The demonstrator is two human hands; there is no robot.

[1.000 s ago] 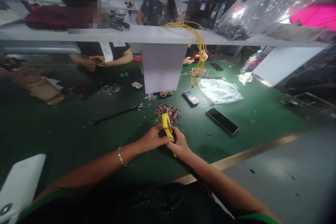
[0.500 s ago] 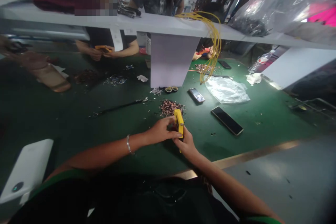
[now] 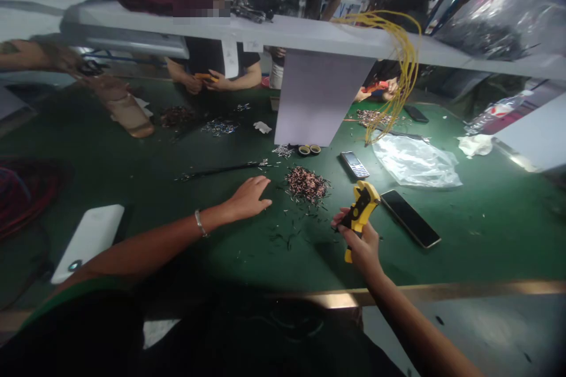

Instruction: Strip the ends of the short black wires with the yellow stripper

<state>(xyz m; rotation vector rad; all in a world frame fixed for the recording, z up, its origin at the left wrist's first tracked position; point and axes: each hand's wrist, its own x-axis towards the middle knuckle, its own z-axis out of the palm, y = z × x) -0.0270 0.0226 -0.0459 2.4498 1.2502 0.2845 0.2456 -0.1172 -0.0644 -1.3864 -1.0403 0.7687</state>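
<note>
My right hand (image 3: 366,247) is wrapped round a yellow-and-black wire stripper (image 3: 363,206), raised above the table with its jaws upward. Left of it, my left hand (image 3: 248,199) reaches over the green tabletop, fingers stretched out and thumb apart, with nothing visible in it. Just beyond those fingers lies a thin bundle of black wires (image 3: 221,171), its ends pale or metallic. Between my hands is a heap of short copper-coloured and black pieces (image 3: 307,185). Dark scraps (image 3: 287,238) are scattered in front of that heap.
A keypad phone (image 3: 354,165), a smartphone (image 3: 410,218) and a clear plastic bag (image 3: 418,159) lie to the right. Tape rolls (image 3: 309,150) sit by the white shelf support (image 3: 322,97). Yellow wires (image 3: 407,65) hang from the shelf. Other people's hands (image 3: 207,81) work across the table.
My left hand has come off the wire stripper and moved left, its fingers now extended. My right hand has carried the stripper rightward. The view has turned somewhat left.
</note>
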